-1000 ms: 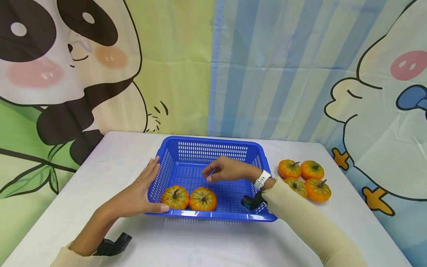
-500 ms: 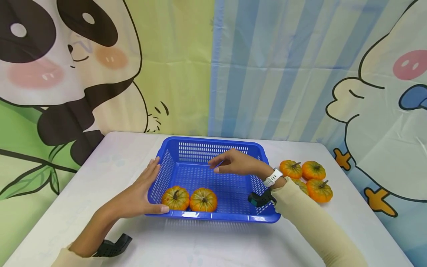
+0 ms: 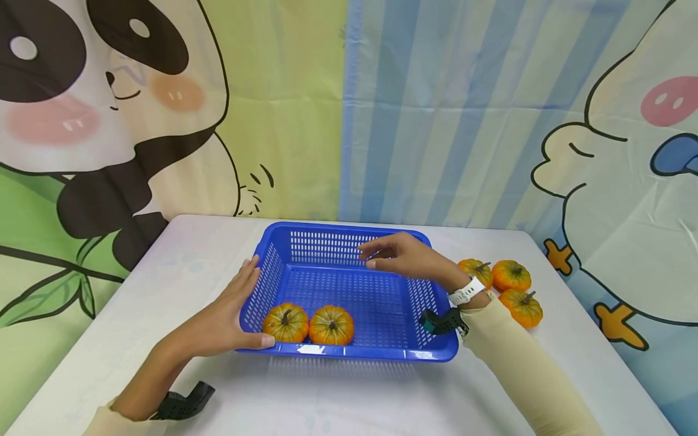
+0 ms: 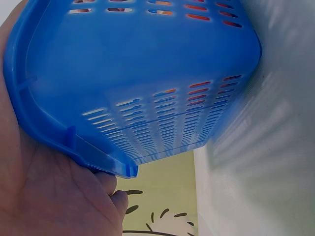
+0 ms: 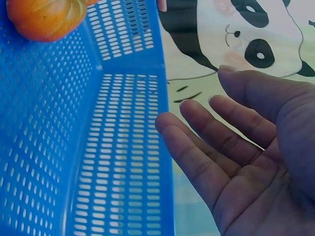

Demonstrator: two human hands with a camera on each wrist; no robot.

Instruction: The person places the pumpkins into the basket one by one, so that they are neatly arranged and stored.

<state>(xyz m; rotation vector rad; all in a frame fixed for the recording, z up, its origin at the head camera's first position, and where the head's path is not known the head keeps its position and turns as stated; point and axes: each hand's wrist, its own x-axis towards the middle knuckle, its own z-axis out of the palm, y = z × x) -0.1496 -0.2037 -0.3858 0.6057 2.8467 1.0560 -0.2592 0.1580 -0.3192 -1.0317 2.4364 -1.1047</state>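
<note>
My left hand (image 3: 231,312) rests against the near left corner of a blue plastic basket (image 3: 349,351), thumb on the front rim and fingers along the left side. In the left wrist view the palm lies against the basket's rim (image 4: 29,113). Over the right back part of the basket hovers my right hand (image 3: 406,254), fingers loosely bent, holding nothing; the right wrist view shows its fingers (image 5: 197,157) apart from the basket. Two small pumpkins, one on the left (image 3: 286,323) and one beside it (image 3: 331,325), sit inside along the front wall.
On the white table (image 3: 327,406), right of the basket, lie more small pumpkins: one by the watch (image 3: 475,272), one behind (image 3: 511,275) and one nearer (image 3: 521,307). The right forearm passes in front of this group. A printed curtain (image 3: 409,121) hangs behind the table.
My right hand has risen and moved right and back, away from the basket's middle. Its wrist now hides one pumpkin of the right group. My left hand stays in place.
</note>
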